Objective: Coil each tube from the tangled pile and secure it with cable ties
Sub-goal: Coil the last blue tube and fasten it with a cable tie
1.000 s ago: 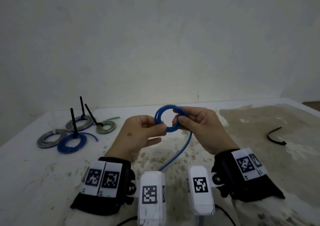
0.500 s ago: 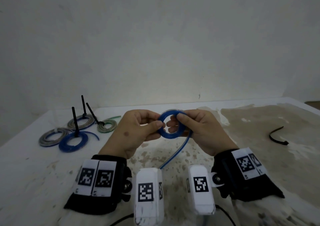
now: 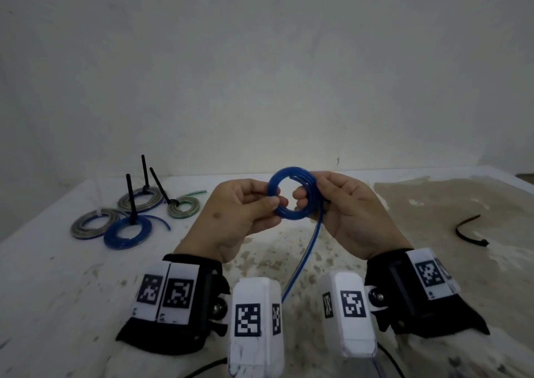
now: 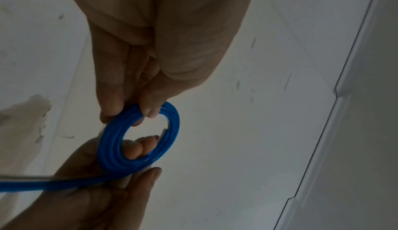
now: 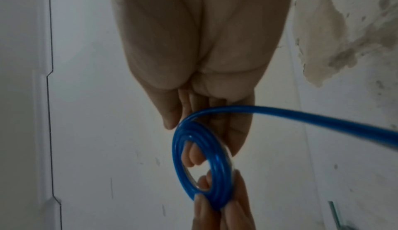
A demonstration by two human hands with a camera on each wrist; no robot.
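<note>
A blue tube wound into a small coil (image 3: 291, 194) (image 4: 142, 136) (image 5: 202, 165) is held upright in the air above the table between both hands. My left hand (image 3: 248, 210) pinches the coil's left rim between thumb and fingers. My right hand (image 3: 332, 201) grips the right rim, with fingertips (image 5: 190, 155) poking through the ring. The uncoiled tail of the tube (image 3: 300, 259) runs down from the right side of the coil toward me, between the wrists. A loose black cable tie (image 3: 469, 231) lies on the table at the right.
Several finished coils (image 3: 133, 218), grey, green and blue, lie at the back left, each bound with a black cable tie whose tail sticks up. The white table (image 3: 57, 291) has a worn beige patch on its right half. A pale wall stands behind.
The coil has been turned between the hands and gained more tube, with the free tail shorter. Both hands shifted their hold on the rim and kept the coil in the air.
</note>
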